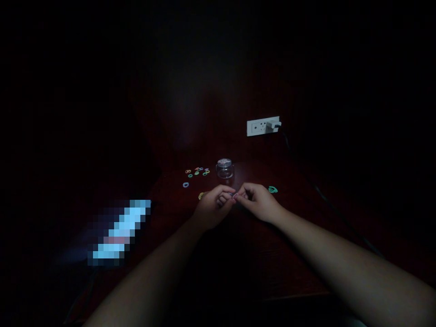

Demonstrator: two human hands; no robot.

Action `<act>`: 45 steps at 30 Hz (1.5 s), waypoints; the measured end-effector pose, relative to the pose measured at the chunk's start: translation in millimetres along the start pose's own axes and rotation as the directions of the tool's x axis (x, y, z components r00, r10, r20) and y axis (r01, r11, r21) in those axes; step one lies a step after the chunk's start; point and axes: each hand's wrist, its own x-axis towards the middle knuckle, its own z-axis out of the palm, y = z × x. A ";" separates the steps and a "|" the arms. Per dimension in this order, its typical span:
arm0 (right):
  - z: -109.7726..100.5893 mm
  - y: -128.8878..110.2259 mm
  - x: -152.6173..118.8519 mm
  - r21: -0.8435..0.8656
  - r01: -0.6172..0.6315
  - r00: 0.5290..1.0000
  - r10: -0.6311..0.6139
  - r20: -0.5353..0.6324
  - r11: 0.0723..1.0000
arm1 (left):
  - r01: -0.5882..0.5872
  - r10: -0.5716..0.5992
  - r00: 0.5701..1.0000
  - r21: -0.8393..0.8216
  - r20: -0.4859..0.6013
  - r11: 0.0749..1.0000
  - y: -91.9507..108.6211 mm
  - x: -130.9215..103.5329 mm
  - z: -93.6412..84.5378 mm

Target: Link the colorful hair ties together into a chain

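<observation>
My left hand (218,204) and my right hand (257,200) meet over the dark red table, both closed with fingertips pinched together. Between them is a small pale purple hair tie (235,195), mostly covered by the fingers. Just beyond the hands stands a clear lidded jar (225,172). A yellow hair tie (200,196) shows partly behind my left hand. To the right of my right hand lie green hair ties (273,189). Several small coloured hair ties (196,172) are scattered left of the jar, with a bluish one (185,185) a little nearer.
A glowing, pixelated screen (119,234) sits at the left. On the back wall, a white socket (258,127) holds a plugged-in charger (274,125), and a dark cable (340,218) runs down the right side. The surroundings are very dark.
</observation>
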 end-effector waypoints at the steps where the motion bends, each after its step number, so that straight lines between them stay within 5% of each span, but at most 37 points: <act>1: -0.1 0.2 0.1 0.001 -0.004 1.000 0.004 -0.001 1.000 | 0.001 -0.001 1.000 0.006 -0.005 1.000 -0.7 0.2 0.0; 23: -3.0 -5.0 -2.7 0.059 0.102 0.994 -0.104 0.029 0.993 | 0.030 -0.022 0.997 0.111 -0.073 0.993 1.0 2.1 0.5; 45: -1.5 -4.7 -2.1 0.013 -0.002 1.000 0.002 0.015 1.000 | 0.028 -0.020 0.997 0.119 -0.074 0.992 -3.3 1.2 1.7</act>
